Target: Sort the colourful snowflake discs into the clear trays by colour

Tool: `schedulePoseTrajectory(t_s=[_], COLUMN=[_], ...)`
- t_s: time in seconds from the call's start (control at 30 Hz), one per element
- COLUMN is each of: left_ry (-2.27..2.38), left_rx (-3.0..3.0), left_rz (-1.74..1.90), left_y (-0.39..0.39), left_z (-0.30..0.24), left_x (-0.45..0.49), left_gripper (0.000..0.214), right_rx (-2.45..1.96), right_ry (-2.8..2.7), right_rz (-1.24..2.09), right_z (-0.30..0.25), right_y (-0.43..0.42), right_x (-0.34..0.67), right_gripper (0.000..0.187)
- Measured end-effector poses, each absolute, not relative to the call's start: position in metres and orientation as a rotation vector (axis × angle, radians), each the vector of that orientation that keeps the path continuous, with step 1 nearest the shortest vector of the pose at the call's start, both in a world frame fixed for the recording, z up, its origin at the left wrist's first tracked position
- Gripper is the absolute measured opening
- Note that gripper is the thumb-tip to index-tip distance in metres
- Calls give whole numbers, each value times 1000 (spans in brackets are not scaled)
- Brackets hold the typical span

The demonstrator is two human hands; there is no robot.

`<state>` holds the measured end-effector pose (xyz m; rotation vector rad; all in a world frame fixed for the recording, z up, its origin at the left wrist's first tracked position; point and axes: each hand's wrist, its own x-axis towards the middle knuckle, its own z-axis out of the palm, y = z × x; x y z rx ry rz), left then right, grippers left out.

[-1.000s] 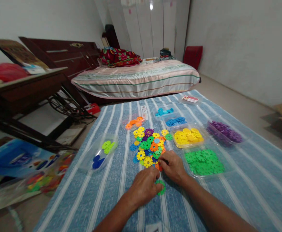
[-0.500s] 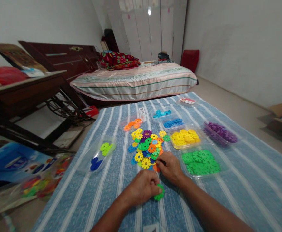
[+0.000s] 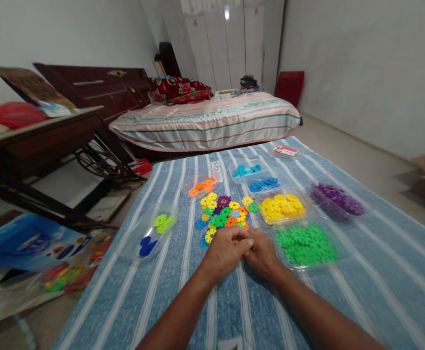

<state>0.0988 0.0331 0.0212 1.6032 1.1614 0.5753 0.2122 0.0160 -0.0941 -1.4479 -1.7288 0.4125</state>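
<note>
A heap of mixed-colour snowflake discs [image 3: 224,216] lies on a blue striped mat [image 3: 307,301]. My left hand [image 3: 224,253] and my right hand [image 3: 261,253] meet at the heap's near edge, fingertips touching each other. Both are curled closed. The green disc the left hand was holding is hidden under the fingers, and what the right hand pinches is hidden too. Right of my hands sits a clear tray of green discs [image 3: 306,242].
Clear trays hold yellow discs [image 3: 282,206], purple discs [image 3: 338,199], blue discs [image 3: 265,184], teal discs [image 3: 246,170] and orange discs [image 3: 202,185]. A left tray [image 3: 154,231] holds lime and dark blue discs. A bed [image 3: 205,121], a dark table [image 3: 33,146] and a toy box [image 3: 23,243] surround the mat.
My left hand has lifted the green disc off the mat and moved forward and right to meet my right hand. The disc no longer shows.
</note>
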Motion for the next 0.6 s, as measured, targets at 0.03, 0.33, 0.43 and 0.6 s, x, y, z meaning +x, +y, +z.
schedulePoseTrajectory(t_s=[0.03,0.33,0.43,0.6], left_ry=[1241,1733,1819,1849], left_rx=[1645,1947,1958,1967], left_rz=[587,473,383,292], left_y=[37,50,52,52], left_z=[16,-21,-25,-26], left_x=[90,24,13,11], left_gripper=[12,19,15,10], right_rx=[-1433,-1401,-1409,-1394], right_ry=[-1735,-1739,-1735,-1729], right_rz=[422,494,487,505], right_z=[-91,-82,-83,-85], right_y=[16,15,15,15], right_x=[214,215,215,216], right_gripper=[14,16,16,17])
